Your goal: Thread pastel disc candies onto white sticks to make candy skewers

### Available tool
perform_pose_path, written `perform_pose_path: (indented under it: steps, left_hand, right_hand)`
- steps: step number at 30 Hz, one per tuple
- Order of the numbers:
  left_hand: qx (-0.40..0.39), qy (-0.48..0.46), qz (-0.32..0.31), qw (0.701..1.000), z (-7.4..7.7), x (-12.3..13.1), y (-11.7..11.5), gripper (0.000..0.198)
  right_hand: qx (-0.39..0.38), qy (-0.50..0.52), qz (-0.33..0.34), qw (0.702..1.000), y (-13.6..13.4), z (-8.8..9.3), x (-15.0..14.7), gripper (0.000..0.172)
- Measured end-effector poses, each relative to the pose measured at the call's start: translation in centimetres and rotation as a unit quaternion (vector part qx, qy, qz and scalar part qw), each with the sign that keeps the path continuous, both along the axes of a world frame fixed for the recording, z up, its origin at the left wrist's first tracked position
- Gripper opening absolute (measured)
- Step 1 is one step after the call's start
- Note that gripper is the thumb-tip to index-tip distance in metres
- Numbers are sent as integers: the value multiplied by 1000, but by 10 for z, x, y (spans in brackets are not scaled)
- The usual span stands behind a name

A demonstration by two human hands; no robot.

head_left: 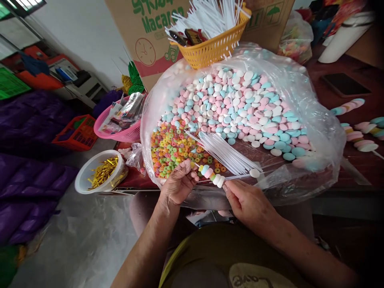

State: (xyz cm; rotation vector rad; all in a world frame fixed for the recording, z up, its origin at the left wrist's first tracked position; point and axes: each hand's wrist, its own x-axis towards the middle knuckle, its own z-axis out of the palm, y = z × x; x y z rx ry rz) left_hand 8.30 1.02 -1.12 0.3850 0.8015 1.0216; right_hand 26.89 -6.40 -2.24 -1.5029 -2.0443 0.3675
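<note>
A candy skewer with white, pink, blue and yellow-green pieces runs between my hands. My left hand pinches a small yellow ring at its left tip. My right hand is closed at the other end, beside the white pieces. Just beyond my left hand lie small colourful candy rings. White sticks lie in a bundle past the skewer, with one white candy at their near end. Pink, white and blue candies are heaped behind them on a clear plastic bag.
A yellow basket of white sticks stands behind the heap, before a cardboard box. To the left are a pink basket of packets and a tub of gold ties. Finished skewers and a dark phone lie right.
</note>
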Motion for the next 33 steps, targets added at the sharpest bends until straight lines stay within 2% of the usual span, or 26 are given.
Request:
perform_pose_path:
  steps: [5,9,12,16,27,31,33]
  left_hand:
    - [-12,-5,19,1000,-2,0,0,21]
    - [23,9,3,1000,-2,0,-1,19]
    - [52,21,-9,998,-2,1,-1,22]
    - [40,27,-28,998,-2,5,2,24]
    - [75,67,-87,991,7,29,11,21]
    - [80,85,-120,986,11,31,11,24]
    - [108,121,-130,978,11,30,9,26]
  right_hand:
    - [7,-10,-5,1000,-2,1,-2,21]
    - [-4,-35,-30,999,-5,1,-3,21]
    - [-28,-44,-40,998,-7,3,-4,22]
    - [-51,-30,-10,998,-7,4,-3,22]
    - [-10,2,-22,1000,-9,-3,12,24]
    - [0,9,-34,999,-10,-5,16,23]
    - [-7,11,-35,999,-9,-4,16,23]
